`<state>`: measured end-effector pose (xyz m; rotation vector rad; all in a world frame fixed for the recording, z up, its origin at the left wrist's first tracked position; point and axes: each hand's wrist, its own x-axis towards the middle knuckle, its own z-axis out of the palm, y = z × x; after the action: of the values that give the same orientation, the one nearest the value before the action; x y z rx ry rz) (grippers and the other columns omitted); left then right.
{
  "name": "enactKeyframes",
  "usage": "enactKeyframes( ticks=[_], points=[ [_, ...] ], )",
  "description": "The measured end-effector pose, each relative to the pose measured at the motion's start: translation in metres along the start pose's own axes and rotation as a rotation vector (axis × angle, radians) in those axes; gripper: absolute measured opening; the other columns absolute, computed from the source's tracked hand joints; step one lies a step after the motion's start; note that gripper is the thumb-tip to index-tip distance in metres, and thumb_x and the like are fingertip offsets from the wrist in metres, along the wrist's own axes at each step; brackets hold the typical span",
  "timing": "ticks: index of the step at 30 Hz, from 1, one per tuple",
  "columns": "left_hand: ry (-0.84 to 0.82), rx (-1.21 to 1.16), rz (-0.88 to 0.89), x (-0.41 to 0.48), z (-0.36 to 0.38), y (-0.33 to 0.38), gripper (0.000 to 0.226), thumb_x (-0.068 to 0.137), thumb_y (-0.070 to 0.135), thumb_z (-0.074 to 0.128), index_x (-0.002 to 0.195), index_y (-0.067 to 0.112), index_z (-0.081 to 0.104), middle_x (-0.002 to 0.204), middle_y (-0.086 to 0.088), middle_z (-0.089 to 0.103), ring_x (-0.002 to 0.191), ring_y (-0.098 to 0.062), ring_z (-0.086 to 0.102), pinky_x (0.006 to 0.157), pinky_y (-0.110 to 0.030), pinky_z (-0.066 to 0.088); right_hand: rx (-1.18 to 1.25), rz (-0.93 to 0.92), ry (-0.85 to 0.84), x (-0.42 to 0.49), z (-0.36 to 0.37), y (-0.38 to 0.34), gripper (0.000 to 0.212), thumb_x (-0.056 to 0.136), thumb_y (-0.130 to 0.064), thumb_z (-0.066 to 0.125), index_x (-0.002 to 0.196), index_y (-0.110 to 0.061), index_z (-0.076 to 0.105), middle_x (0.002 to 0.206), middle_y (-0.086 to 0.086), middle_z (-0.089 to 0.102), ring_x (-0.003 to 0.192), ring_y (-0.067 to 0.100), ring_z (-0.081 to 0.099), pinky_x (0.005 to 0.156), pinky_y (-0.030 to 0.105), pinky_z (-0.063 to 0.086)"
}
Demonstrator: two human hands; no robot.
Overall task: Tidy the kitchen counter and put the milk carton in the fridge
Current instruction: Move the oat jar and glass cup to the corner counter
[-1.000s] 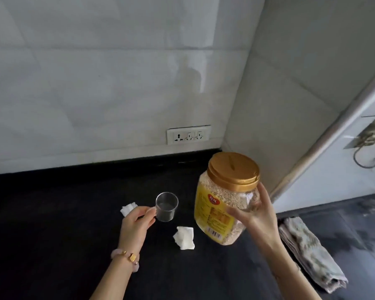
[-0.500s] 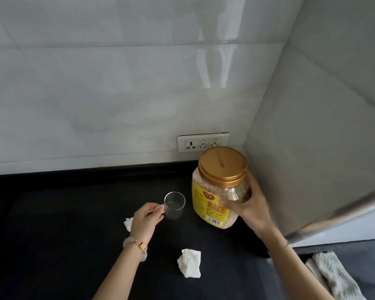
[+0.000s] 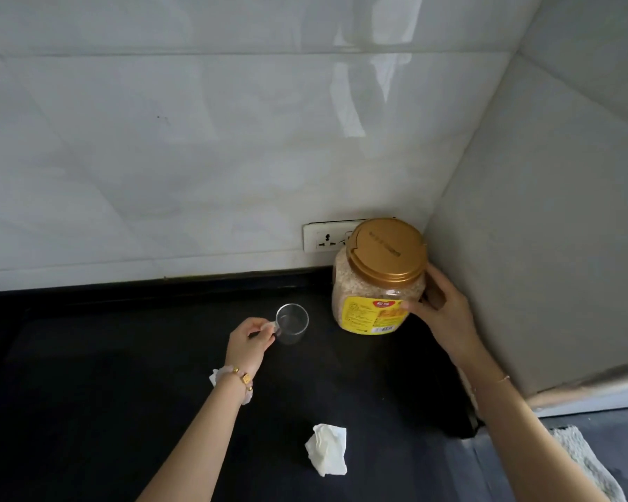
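Observation:
A clear plastic jar [image 3: 372,295] of pale grain, with a gold lid and a yellow label, stands upright in the back right corner of the black counter [image 3: 87,393]. My right hand [image 3: 439,313] grips its right side. My left hand [image 3: 251,340] pinches the handle of a small clear measuring cup [image 3: 292,322] that rests on the counter left of the jar. One crumpled white tissue [image 3: 327,452] lies near the front. A second tissue [image 3: 214,376] peeks out from under my left wrist. No milk carton is in view.
A white wall socket [image 3: 323,237] sits on the tiled wall behind the jar. A pale side wall [image 3: 541,248] closes the counter on the right. A folded cloth [image 3: 584,461] lies on the lower surface at the bottom right.
My right hand has carried the jar back and right and set it into the corner. My left hand has slid the measuring cup farther back. The view has shifted left.

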<state>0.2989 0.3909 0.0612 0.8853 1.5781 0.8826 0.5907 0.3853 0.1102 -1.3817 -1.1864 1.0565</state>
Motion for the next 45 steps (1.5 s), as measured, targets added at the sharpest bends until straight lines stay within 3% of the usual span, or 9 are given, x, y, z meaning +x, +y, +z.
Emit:
enactKeyframes(
  ticks=[2,6,11,13,17,28,35,39,45],
  points=[
    [-0.002,-0.015,-0.013,0.009,0.002,0.000,0.019,0.093,0.001,0.058,0.080,0.014,0.061,0.096,-0.011,0.065,0.096,-0.021,0.064,0.100,-0.039,0.051,0.022,-0.013,0.023,0.000,0.002,0.000,0.069,0.078,0.013,0.062,0.132,-0.025,0.042,0.125,-0.007,0.057,0.110,-0.003,0.059,0.081,0.007,0.048],
    [0.006,-0.034,-0.034,0.022,0.006,-0.002,0.021,0.092,0.000,0.059,0.079,0.017,0.061,0.115,-0.026,0.064,0.112,-0.033,0.062,0.103,-0.044,0.051,-0.024,-0.012,0.017,-0.006,0.008,0.005,0.067,0.084,0.005,0.060,0.138,-0.026,0.039,0.133,-0.014,0.052,0.120,-0.009,0.049,0.097,0.011,0.045],
    [0.025,-0.006,0.008,0.030,0.007,-0.003,0.021,0.093,0.004,0.059,0.080,0.020,0.063,0.112,-0.022,0.067,0.109,-0.030,0.064,0.100,-0.043,0.053,-0.124,0.032,0.129,-0.009,0.037,0.015,0.114,0.059,-0.021,0.086,0.148,-0.029,0.014,0.149,-0.005,0.032,0.136,0.010,0.034,0.109,0.029,0.035],
    [0.031,0.006,0.014,0.033,0.007,-0.005,0.020,0.093,0.005,0.060,0.081,0.020,0.063,0.111,-0.021,0.068,0.108,-0.031,0.066,0.099,-0.044,0.054,-0.172,0.040,0.229,-0.006,0.050,0.016,0.124,0.052,-0.021,0.090,0.148,-0.026,0.012,0.149,-0.001,0.027,0.137,0.015,0.030,0.109,0.033,0.031],
    [0.032,0.013,0.024,0.038,0.007,-0.004,0.023,0.094,0.005,0.059,0.079,0.023,0.064,0.096,-0.010,0.068,0.104,-0.029,0.066,0.098,-0.042,0.054,-0.199,0.022,0.335,-0.003,0.059,0.016,0.118,0.055,-0.013,0.089,0.147,-0.021,0.015,0.148,0.002,0.028,0.136,0.017,0.029,0.106,0.030,0.030],
    [0.024,0.014,0.035,0.049,0.015,0.000,0.021,0.093,0.006,0.060,0.081,0.023,0.063,0.088,0.001,0.066,0.093,-0.022,0.065,0.098,-0.042,0.054,-0.190,0.043,0.342,-0.003,0.058,0.017,0.115,0.057,-0.014,0.088,0.147,-0.024,0.016,0.147,0.000,0.029,0.135,0.016,0.032,0.103,0.027,0.032],
    [0.004,0.008,0.002,0.052,0.014,-0.001,0.010,0.094,0.007,0.060,0.099,0.013,0.066,0.103,-0.008,0.067,0.103,-0.026,0.064,0.102,-0.045,0.052,-0.214,0.056,0.332,-0.003,0.058,0.014,0.116,0.058,-0.014,0.087,0.148,-0.022,0.014,0.149,0.001,0.027,0.136,0.016,0.029,0.101,0.025,0.030],
    [-0.029,0.046,-0.025,0.052,0.011,0.001,0.042,0.095,0.003,0.057,0.137,0.003,0.048,0.132,-0.020,0.057,0.118,-0.034,0.060,0.102,-0.042,0.051,-0.241,0.051,0.301,-0.004,0.056,0.014,0.118,0.060,-0.017,0.087,0.149,-0.021,0.009,0.151,0.003,0.023,0.138,0.018,0.027,0.106,0.031,0.031],
    [-0.005,0.285,0.051,0.027,-0.014,0.003,0.036,0.099,0.012,0.051,0.135,0.010,0.051,0.135,-0.012,0.058,0.121,-0.029,0.059,0.105,-0.046,0.049,-0.237,0.140,0.250,-0.027,0.048,0.019,0.095,0.076,-0.017,0.075,0.149,-0.022,0.014,0.153,-0.001,0.029,0.139,0.017,0.030,0.113,0.041,0.032]
  ],
)
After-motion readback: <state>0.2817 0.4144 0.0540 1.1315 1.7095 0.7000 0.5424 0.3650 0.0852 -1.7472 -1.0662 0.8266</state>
